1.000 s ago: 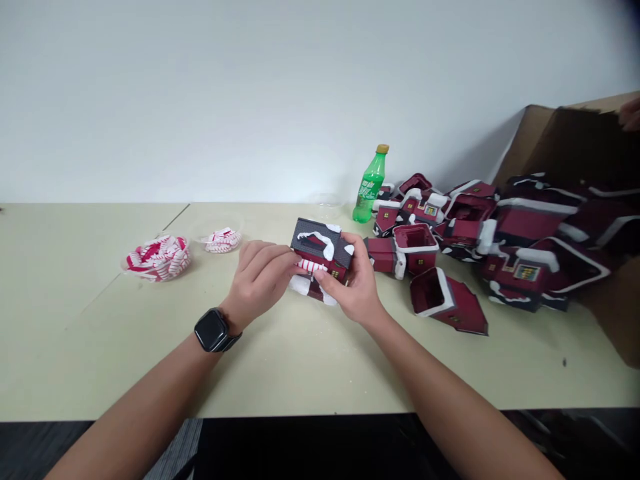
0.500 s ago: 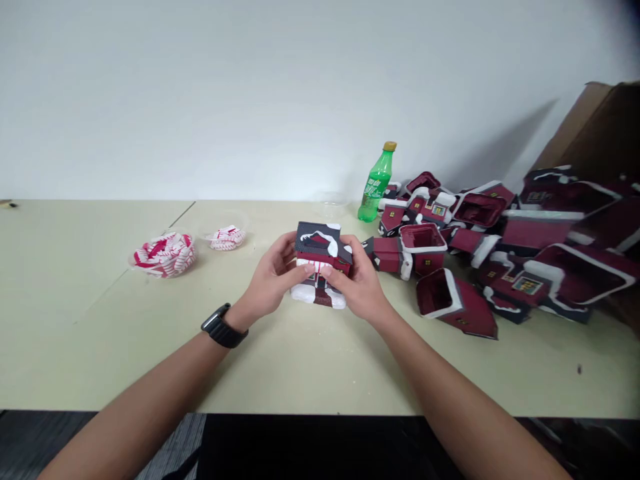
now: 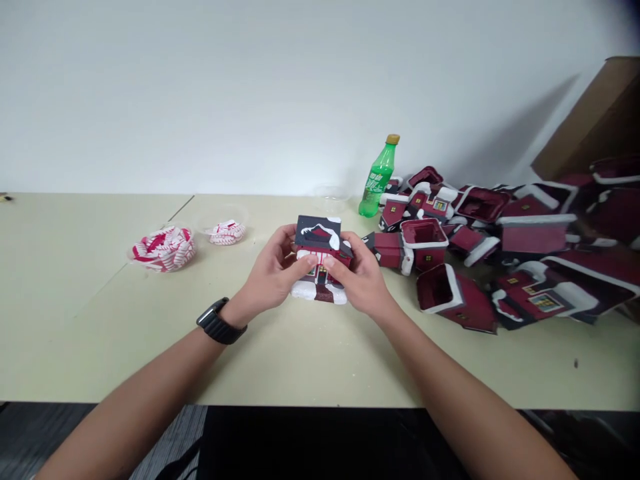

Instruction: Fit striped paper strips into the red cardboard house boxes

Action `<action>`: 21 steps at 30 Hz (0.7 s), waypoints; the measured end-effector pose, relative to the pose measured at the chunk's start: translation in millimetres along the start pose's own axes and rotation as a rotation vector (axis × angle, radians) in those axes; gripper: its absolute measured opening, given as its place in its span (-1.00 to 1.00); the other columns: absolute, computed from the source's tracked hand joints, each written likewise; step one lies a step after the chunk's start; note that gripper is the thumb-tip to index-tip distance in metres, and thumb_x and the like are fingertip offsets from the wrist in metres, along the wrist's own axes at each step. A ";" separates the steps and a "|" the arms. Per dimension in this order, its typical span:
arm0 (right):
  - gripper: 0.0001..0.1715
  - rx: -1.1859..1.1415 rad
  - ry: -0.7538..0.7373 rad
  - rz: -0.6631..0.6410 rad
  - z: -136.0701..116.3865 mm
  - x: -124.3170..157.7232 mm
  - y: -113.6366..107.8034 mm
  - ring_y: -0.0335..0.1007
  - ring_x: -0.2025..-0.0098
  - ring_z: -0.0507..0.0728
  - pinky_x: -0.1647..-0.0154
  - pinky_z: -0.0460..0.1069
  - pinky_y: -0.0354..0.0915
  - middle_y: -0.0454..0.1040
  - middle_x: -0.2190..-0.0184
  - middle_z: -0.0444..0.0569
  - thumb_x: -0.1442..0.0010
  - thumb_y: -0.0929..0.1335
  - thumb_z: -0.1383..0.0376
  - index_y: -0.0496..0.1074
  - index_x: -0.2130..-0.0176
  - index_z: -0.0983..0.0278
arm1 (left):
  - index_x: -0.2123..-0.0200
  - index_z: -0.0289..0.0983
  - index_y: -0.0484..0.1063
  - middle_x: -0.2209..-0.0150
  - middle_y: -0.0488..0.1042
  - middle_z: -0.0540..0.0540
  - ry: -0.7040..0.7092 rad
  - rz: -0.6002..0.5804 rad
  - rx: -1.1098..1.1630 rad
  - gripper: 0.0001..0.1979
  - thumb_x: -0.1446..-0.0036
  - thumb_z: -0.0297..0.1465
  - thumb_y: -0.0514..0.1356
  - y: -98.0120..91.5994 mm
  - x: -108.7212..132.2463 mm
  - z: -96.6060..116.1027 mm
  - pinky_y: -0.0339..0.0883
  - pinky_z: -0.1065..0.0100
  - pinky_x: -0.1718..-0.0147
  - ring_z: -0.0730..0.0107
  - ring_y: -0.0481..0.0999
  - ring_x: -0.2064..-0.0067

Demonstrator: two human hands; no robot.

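Note:
Between my two hands is a small model house (image 3: 318, 239) with dark red walls, a dark grey roof and white snow-like trim, upright above a white base. My left hand (image 3: 275, 273) grips its left side, with the thumb across the front. From the right, my right hand (image 3: 364, 277) grips the other side, its thumb also pressed on the front near a white-and-red strip below the roof. The fingers behind the house are partly hidden. A dark watch (image 3: 220, 321) is on my left wrist.
Many similar dark red houses (image 3: 457, 297) lie heaped at the right, several showing hollow undersides, beside a cardboard box (image 3: 580, 127). A green bottle (image 3: 377, 179) stands by the wall. On the left are a bowl (image 3: 164, 250) of red-and-white striped pieces and a smaller pile (image 3: 227, 232) of them.
Both hands still hold the house, which is tilted slightly so more of its front shows. The thumbs have shifted a little, and the view has moved slightly.

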State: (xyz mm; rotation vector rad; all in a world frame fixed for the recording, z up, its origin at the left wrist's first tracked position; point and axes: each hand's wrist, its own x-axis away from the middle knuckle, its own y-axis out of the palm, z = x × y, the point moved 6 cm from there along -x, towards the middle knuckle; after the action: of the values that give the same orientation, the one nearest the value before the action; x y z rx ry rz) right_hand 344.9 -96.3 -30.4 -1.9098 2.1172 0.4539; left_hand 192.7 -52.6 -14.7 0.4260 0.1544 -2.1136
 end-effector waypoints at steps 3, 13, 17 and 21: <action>-0.43 0.014 -0.026 -0.001 -3.1 0.3 -0.3 0.52 0.21 0.13 0.20 0.04 0.51 0.58 0.20 -0.09 -0.15 0.55 -0.11 0.43 0.04 0.14 | -0.14 -0.22 0.38 -0.06 0.57 -0.21 0.025 -0.006 -0.021 -0.43 -0.17 -0.13 0.45 -1.0 -1.0 1.1 0.48 0.27 0.07 0.20 0.59 0.00; -0.44 0.017 0.003 -0.097 -9.6 3.9 3.4 0.48 0.21 0.12 0.21 0.01 0.48 0.53 0.19 -0.11 -0.17 0.57 -0.07 0.38 0.03 0.12 | -0.03 -0.25 0.48 0.00 0.61 -0.16 0.025 -0.109 -0.237 -0.51 -0.10 -0.21 0.49 -4.0 1.5 23.4 0.51 0.25 0.02 0.25 0.61 0.03; -0.41 -0.053 0.023 -0.215 -10.4 9.6 12.4 0.49 -0.08 0.23 -0.04 0.13 0.49 0.50 -0.08 -0.01 -0.28 0.48 -0.08 0.32 -0.16 0.04 | 0.03 -0.28 0.52 0.10 0.65 -0.13 0.067 0.057 -0.356 -0.48 0.00 -0.20 0.55 -18.3 23.3 46.4 0.56 0.25 0.07 0.25 0.64 0.11; -0.46 -0.138 0.015 -0.246 -6.3 8.6 12.3 0.35 -0.28 0.26 -0.19 0.23 0.44 0.35 -0.30 0.01 -0.38 0.38 -0.08 0.27 -0.24 -0.04 | 0.03 -0.30 0.53 0.05 0.66 -0.12 0.277 0.636 -0.567 -0.51 -0.05 -0.21 0.53 -110.0 67.2 100.8 0.58 0.23 0.04 0.28 0.64 0.09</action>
State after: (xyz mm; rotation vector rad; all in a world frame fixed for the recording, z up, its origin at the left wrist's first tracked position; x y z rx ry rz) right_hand 331.9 -105.5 -27.3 -2.2204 1.8689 0.5462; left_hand 43.3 -72.8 49.0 0.3580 0.6672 -1.3053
